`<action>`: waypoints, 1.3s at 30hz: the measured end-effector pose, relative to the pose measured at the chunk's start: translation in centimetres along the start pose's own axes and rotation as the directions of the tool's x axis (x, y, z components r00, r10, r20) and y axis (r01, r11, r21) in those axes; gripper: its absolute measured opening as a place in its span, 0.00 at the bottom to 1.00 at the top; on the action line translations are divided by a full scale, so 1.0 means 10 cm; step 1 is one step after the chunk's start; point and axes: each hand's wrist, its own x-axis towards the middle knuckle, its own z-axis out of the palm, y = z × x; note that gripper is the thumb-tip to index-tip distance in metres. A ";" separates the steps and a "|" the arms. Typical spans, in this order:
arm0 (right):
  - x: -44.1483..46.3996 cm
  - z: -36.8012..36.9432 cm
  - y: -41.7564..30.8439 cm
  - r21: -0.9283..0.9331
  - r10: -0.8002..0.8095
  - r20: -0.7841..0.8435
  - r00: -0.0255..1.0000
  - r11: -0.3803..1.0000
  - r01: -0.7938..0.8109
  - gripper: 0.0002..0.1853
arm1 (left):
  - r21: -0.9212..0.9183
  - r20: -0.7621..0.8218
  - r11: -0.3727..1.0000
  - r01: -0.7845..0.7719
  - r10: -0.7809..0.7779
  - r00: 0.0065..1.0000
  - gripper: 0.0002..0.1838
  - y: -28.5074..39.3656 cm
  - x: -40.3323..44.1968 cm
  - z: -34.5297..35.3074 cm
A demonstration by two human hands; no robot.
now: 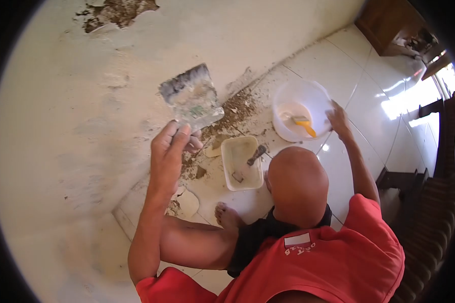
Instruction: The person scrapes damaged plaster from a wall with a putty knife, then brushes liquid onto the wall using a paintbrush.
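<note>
A stained, flaking wall [81, 126] stands beyond the left hand [174, 144]. The right hand [337, 120] touches a whitish bucket [308, 90]; whether its fingers grip, I cannot tell. Near the left fingers sits a pale tub [236, 156]. Pinched in those fingers is a flat scraper [192, 98], dark-edged, paste-smeared, with a greenish patch. Left of the right fingers lies a yellow-handled brush [305, 126].

The left hand [173, 143] holds a scraper [193, 97] extending beyond its fingers; the right hand [339, 121] has a bucket [280, 120] against its fingers.
</note>
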 end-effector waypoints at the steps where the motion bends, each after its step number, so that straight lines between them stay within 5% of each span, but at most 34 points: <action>1: -0.02 0.05 -0.12 -0.072 -0.007 0.059 0.998 0.997 0.011 0.30 | 0.015 -0.002 1.000 -0.028 0.028 1.000 0.12 0.02 -0.01 0.00; 2: -0.02 0.16 -0.15 -0.075 0.004 0.058 0.998 0.997 0.001 0.30 | 0.030 -0.009 0.998 -0.057 0.058 0.998 0.12 0.06 -0.03 0.00; 3: -0.01 0.28 -0.16 -0.340 -0.279 -0.149 0.949 0.915 0.216 0.28 | 0.045 -0.019 0.996 -0.075 0.076 0.997 0.13 0.08 -0.04 0.01; 4: -0.06 0.40 -0.27 -0.610 -0.572 -0.255 0.780 0.721 0.329 0.26 | 0.043 -0.020 0.997 -0.070 0.071 0.997 0.13 0.10 -0.06 0.01; 5: -0.11 0.44 -0.39 -0.610 -0.573 -0.251 0.780 0.720 0.332 0.26 | 0.051 -0.027 0.995 -0.083 0.085 0.996 0.13 0.12 -0.07 0.01; 7: -0.35 0.43 -0.88 -0.743 -0.670 0.088 0.737 0.448 0.496 0.24 | 0.065 -0.037 0.993 -0.095 0.097 0.995 0.13 0.13 -0.08 -0.01; 8: -0.39 0.53 -0.96 -0.787 -0.456 0.291 0.841 0.386 0.481 0.27 | 0.067 -0.019 0.994 -0.092 0.093 0.995 0.13 0.13 -0.10 -0.02; 10: -0.23 0.73 -0.88 -0.825 0.029 0.523 0.852 0.269 0.498 0.32 | 0.070 -0.006 0.996 -0.051 0.052 0.999 0.13 0.13 -0.12 -0.04; 11: -0.02 0.82 -0.64 -0.708 0.107 0.689 0.716 0.310 0.635 0.29 | 0.073 -0.030 0.997 -0.036 0.038 0.999 0.13 0.06 -0.10 -0.05; 12: 0.13 0.94 -0.33 -0.701 0.018 0.696 0.718 0.235 0.673 0.26 | 0.022 0.015 0.999 -0.042 0.041 0.999 0.12 0.00 -0.09 -0.06; 13: 0.13 0.96 -0.24 -0.644 -0.047 0.728 0.684 0.297 0.706 0.28 | 0.003 0.035 0.999 -0.032 0.032 0.999 0.14 -0.01 -0.10 -0.03; 15: 0.06 0.88 -0.63 -0.678 0.180 0.734 0.655 0.248 0.692 0.27 | 0.168 0.085 0.980 -0.109 0.095 0.992 0.14 -0.01 -0.06 -0.10; 18: 0.11 0.70 -0.86 -0.721 -0.049 0.636 0.770 0.315 0.617 0.10 | 0.240 0.106 0.963 -0.127 0.104 0.989 0.14 0.03 -0.09 -0.19; 22: 0.18 0.59 -0.77 -0.685 -0.379 0.596 0.708 0.218 0.695 0.05 | 0.265 0.140 0.958 -0.113 0.077 0.987 0.14 0.04 -0.12 -0.18; 26: 0.29 0.70 -0.56 -0.407 -0.515 0.585 0.627 0.482 0.776 0.11 | 0.203 0.148 0.965 -0.164 0.136 0.980 0.14 -0.01 -0.08 -0.17; 29: 0.19 0.76 -0.67 -0.241 -0.471 0.616 0.632 0.651 0.720 0.15 | 0.160 0.137 0.967 -0.197 0.175 0.975 0.14 0.04 -0.10 -0.16; 31: 0.24 0.85 -0.64 -0.142 -0.212 0.755 0.621 0.871 0.470 0.18 | 0.146 0.141 0.971 -0.190 0.169 0.975 0.14 0.08 -0.11 -0.14; 32: 0.25 0.85 -0.60 -0.144 -0.209 0.754 0.622 0.872 0.467 0.18 | 0.180 0.153 0.966 -0.185 0.158 0.975 0.14 0.12 -0.13 -0.15; 34: 0.21 0.87 -0.60 -0.127 -0.425 0.783 0.454 0.605 0.786 0.16 | 0.208 0.156 0.962 -0.174 0.143 0.977 0.14 0.13 -0.14 -0.18; 35: 0.21 0.87 -0.63 -0.127 -0.422 0.789 0.447 0.600 0.790 0.16 | 0.219 0.169 0.959 -0.182 0.147 0.975 0.14 0.14 -0.14 -0.20; 37: 0.14 0.87 -0.75 -0.343 -0.523 0.596 0.609 0.520 0.782 0.15 | 0.233 0.175 0.955 -0.185 0.146 0.974 0.14 0.13 -0.13 -0.24; 38: 0.10 0.82 -0.86 -0.340 -0.524 0.602 0.603 0.515 0.787 0.15 | 0.227 0.174 0.957 -0.181 0.143 0.974 0.14 0.13 -0.12 -0.25; 39: -0.05 0.72 -1.11 -0.334 -0.570 0.451 0.687 0.606 0.722 0.15 | 0.220 0.175 0.960 -0.176 0.139 0.975 0.14 0.12 -0.13 -0.25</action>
